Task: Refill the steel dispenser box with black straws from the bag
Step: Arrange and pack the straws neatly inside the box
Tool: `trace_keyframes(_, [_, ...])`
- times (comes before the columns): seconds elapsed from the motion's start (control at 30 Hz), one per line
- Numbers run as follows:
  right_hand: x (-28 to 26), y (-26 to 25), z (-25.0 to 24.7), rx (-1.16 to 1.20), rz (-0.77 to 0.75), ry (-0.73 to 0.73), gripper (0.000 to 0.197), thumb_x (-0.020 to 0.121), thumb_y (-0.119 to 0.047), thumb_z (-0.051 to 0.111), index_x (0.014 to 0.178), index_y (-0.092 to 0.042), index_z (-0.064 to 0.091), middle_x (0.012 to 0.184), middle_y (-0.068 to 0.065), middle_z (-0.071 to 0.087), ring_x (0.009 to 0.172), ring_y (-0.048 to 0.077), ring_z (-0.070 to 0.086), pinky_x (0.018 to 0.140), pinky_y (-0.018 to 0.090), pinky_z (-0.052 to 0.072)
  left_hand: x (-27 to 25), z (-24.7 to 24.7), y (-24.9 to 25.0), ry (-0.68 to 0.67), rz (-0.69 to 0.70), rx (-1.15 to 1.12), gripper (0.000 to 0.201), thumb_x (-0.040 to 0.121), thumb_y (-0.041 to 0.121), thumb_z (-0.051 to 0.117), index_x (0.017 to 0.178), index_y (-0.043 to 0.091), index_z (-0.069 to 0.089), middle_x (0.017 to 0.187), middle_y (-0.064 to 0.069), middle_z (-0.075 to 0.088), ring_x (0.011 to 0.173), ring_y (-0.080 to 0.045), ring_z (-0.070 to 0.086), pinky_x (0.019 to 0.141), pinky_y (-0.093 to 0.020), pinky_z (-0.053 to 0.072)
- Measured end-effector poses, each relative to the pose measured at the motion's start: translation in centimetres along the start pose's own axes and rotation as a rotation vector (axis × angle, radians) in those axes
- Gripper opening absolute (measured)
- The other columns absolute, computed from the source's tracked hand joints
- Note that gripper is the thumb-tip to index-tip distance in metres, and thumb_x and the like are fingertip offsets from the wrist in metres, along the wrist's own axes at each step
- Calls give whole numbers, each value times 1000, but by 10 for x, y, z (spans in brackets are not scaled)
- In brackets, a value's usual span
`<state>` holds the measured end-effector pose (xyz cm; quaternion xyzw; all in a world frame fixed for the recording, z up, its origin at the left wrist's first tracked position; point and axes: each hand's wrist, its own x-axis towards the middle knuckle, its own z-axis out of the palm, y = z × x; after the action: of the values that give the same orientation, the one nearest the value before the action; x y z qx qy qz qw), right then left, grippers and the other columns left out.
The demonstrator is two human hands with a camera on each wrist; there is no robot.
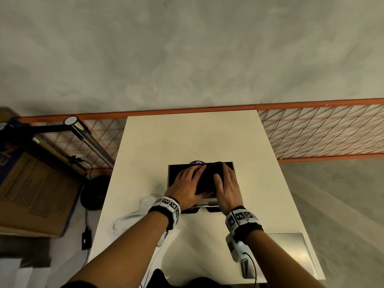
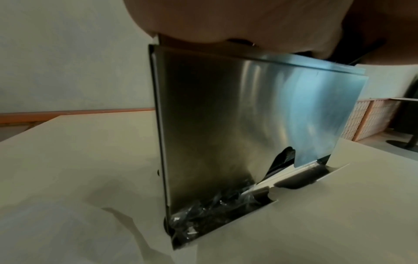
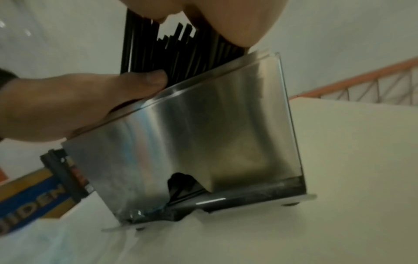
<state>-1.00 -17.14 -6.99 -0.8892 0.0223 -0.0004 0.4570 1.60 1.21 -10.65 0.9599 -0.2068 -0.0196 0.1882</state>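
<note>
Two hands rest on one bundle of black plastic straws (image 1: 205,179), which sits in the open top of the upright brushed-steel dispenser box (image 2: 237,125) on the white rectangular table (image 1: 187,138). We note the left hand (image 1: 188,183) lying over the left side of the bundle, fingers spread and fairly straight, its thumb (image 3: 135,84) pressed against the straws just above the box's near rim. The right hand (image 1: 227,187) lies against the bundle's right side, fingers extended and close together. We cannot tell whether any fingertips curl under the straws. The straw ends stand above the rim in the right wrist view. A crumpled clear plastic bag (image 1: 133,215) lies on the table left of the box. A flat steel lid (image 1: 291,252) lies near the table's front right corner.
</note>
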Motion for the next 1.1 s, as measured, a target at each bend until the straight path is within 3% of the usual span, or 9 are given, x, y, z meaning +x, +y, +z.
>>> trace_keyframes(0.1, [3, 0, -1, 44, 24, 17, 70, 96, -57, 30, 151, -13, 34, 153, 4, 38, 137, 19, 40, 113, 37, 35, 0, -1, 0, -4, 28, 10, 85, 94, 73, 38, 164, 32, 12, 159, 1, 30, 148, -19, 31, 123, -45, 28])
trace_keyframes(0.23, [12, -2, -19, 28, -19, 21, 43, 102, -29, 48, 140, -10, 51, 141, 5, 50, 126, 22, 50, 101, 22, 34, 1, -1, 0, -15, 7, -10, 84, 95, 72, 37, 164, 31, 12, 158, 1, 32, 146, -20, 32, 123, -44, 29])
trace_keyframes(0.33, [19, -1, -40, -189, -80, 84, 30, 95, -17, 55, 121, -7, 63, 120, 9, 59, 107, 30, 59, 89, 31, 45, 0, -1, 0, -15, -19, -23, 80, 98, 67, 38, 164, 29, 12, 157, 1, 32, 145, -20, 34, 122, -45, 29])
trace_keyframes(0.43, [17, -11, -68, -479, 84, -128, 28, 90, -33, 54, 108, -15, 65, 109, 5, 57, 96, 30, 60, 72, 34, 43, 1, -2, 0, -19, -14, -29, 81, 97, 70, 37, 163, 29, 13, 156, 1, 33, 144, -21, 35, 122, -46, 30])
trace_keyframes(0.57, [9, -21, -76, -708, 140, -458, 59, 81, -56, 61, 130, -26, 47, 116, 4, 53, 104, 29, 60, 78, 37, 46, 0, -2, -1, -12, -2, -31, 93, 89, 81, 41, 163, 29, 15, 156, 3, 30, 143, -23, 37, 122, -46, 31])
trace_keyframes(0.7, [16, -18, -64, -851, 175, -567, 69, 80, -52, 70, 134, -21, 42, 121, 6, 58, 106, 30, 61, 83, 37, 48, -1, -2, 1, -42, -25, -30, 107, 80, 88, 47, 162, 27, 15, 158, 4, 27, 145, -24, 34, 122, -48, 28])
trace_keyframes(0.9, [36, -26, -55, -906, 206, -651, 63, 58, -53, 86, 110, -23, 67, 73, -6, 57, 69, 19, 60, 64, 27, 48, -13, -2, 9, -78, -21, 17, 116, 77, 88, 54, 163, 26, 9, 161, 4, 22, 149, -19, 25, 126, -45, 20])
trace_keyframes(1.0, [39, -27, -56, -835, 257, -735, 57, 63, -47, 88, 108, -20, 66, 86, -1, 68, 73, 18, 61, 67, 27, 48, -19, -3, 14, -79, -21, 25, 117, 77, 87, 55, 164, 24, 8, 162, 4, 22, 150, -17, 23, 127, -43, 17])
trace_keyframes(1.1, [39, -24, -60, -727, 339, -808, 34, 72, -35, 85, 90, -18, 61, 66, -3, 61, 55, 14, 58, 55, 26, 49, -21, -3, 16, -81, -33, 28, 117, 77, 86, 55, 163, 25, 7, 162, 5, 22, 150, -16, 23, 127, -43, 17])
